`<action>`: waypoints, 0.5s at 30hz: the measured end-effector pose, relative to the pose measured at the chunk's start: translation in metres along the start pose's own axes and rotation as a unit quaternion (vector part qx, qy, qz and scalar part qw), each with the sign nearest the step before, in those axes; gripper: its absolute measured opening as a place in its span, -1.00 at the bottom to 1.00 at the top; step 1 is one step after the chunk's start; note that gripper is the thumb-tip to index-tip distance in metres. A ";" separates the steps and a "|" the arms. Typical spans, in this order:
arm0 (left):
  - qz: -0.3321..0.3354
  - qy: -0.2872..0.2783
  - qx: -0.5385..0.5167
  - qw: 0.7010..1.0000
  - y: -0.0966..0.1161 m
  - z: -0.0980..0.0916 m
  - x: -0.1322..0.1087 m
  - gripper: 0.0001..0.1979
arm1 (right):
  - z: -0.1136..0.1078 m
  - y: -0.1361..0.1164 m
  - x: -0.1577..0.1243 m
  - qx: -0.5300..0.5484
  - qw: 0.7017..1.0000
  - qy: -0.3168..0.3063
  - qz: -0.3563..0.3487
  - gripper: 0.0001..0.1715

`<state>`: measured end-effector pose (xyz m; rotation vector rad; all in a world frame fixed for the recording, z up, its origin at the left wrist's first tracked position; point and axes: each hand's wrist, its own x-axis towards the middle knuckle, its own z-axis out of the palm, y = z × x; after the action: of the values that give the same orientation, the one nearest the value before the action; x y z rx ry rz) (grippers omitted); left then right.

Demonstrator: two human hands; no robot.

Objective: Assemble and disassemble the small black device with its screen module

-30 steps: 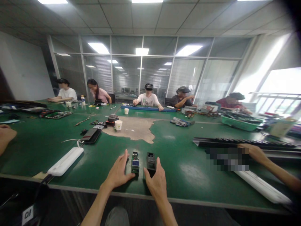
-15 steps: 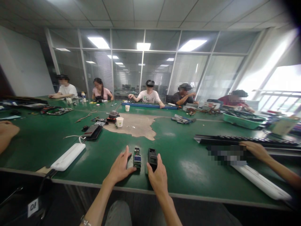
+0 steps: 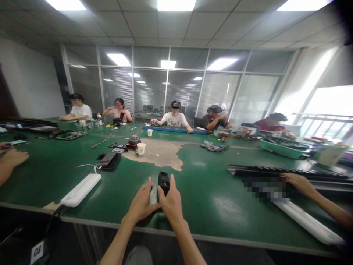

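My right hand [image 3: 171, 202] grips a small black plastic casing [image 3: 163, 179], its open window facing me and thumb on its left side. Close on the left is my left hand [image 3: 141, 201], fingers raised and thumb reaching to the casing's lower edge. Between that thumb and fingers is a pale, speckled piece [image 3: 153, 195], blurred, which appears to be the small circuit board. The casing touches or nearly touches it and covers part of it. Both hands are low over the green table [image 3: 198, 206], near its front edge.
White power strips [image 3: 81, 189] lie left and right. A dark flat device [image 3: 109, 161], paper cups [image 3: 141, 148] and bare brown patch [image 3: 157, 151] are ahead. Other people's hands [image 3: 299, 183] work at both sides. Further right is a green basket [image 3: 285, 149]; several people sit opposite.
My right hand has moved left with the black casing, up against the piece at my left hand. The board's green face and blue part no longer show. The camera has tilted up slightly.
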<state>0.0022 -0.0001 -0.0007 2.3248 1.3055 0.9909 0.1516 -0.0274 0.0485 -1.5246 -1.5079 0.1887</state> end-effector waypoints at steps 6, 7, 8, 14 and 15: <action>0.016 -0.001 -0.003 1.000 -0.002 0.000 0.000 -0.01 | 0.008 0.002 -0.009 -0.036 0.999 -0.010 -0.029 -0.19; 0.017 -0.001 -0.002 1.000 -0.002 0.000 0.000 -0.01 | 0.009 0.003 -0.010 -0.038 0.999 -0.009 -0.034 -0.20; 0.019 -0.003 -0.001 1.000 -0.002 0.000 0.000 -0.01 | 0.011 0.005 -0.011 -0.041 0.998 -0.007 -0.039 -0.20; 0.035 -0.015 0.004 0.999 0.004 -0.004 0.001 0.09 | 0.017 0.015 -0.018 -0.050 0.998 -0.004 -0.048 -0.19; 0.035 -0.017 0.004 0.999 0.006 -0.005 0.001 0.10 | 0.018 0.017 -0.019 -0.050 0.997 -0.002 -0.051 -0.19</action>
<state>0.0030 -0.0025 0.0063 2.3973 1.2269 0.9642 0.1465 -0.0312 0.0181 -1.5207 -1.6157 0.0573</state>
